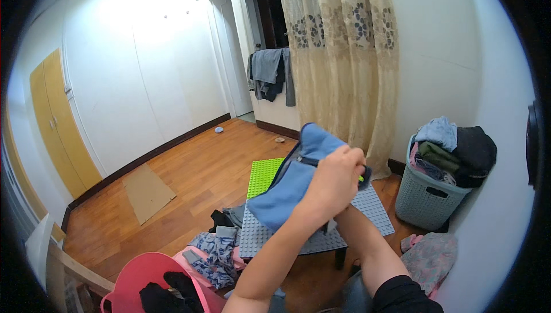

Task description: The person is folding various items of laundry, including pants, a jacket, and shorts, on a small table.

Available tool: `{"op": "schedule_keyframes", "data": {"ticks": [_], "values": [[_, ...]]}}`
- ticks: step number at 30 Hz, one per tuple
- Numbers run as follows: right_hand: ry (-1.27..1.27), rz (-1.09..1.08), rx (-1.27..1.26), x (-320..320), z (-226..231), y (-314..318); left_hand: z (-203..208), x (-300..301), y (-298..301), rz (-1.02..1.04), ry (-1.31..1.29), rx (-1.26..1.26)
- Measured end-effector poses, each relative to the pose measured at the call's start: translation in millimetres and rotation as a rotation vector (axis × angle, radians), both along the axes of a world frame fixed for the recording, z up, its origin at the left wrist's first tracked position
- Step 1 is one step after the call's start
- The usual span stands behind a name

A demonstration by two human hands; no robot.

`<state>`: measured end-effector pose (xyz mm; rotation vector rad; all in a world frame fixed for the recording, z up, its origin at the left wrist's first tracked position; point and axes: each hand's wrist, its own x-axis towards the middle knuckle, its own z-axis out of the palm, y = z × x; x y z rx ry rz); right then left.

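A blue fabric piece (284, 189) with dark edging and a dark strip across its middle is held up, tilted, over a low table. It looks like a zipped pouch, but its exact kind is unclear. My left hand (337, 176) is closed on its right side, fingers curled over the edge. Beside the knuckles shows a small bright green bit. My right hand (344, 212) reaches in beneath the left, the arms crossing near the wrists; its fingers are hidden behind the left hand and the fabric. Under both is the studded table top (373, 212), grey with a green section.
At the lower left, a pink basket (138, 267) holds dark clothes. Patterned clothes (215, 255) lie on the floor beside it. A full grey-blue laundry basket (427, 201) stands right, with a floral cloth (433, 258) nearby. Flat cardboard (148, 192) lies on the wooden floor.
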<state>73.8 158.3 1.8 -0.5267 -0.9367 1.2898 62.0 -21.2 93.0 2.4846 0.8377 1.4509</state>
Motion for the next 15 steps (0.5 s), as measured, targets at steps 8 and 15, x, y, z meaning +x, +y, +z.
{"op": "schedule_keyframes", "data": {"ticks": [8,15], "values": [[0.234,-0.023,-0.08,73,13,4,1,17,-41,-0.301,0.524,-0.241],[0.222,-0.089,-0.172,92,26,-13,11,9,-58,-0.625,0.568,-0.349]]}}
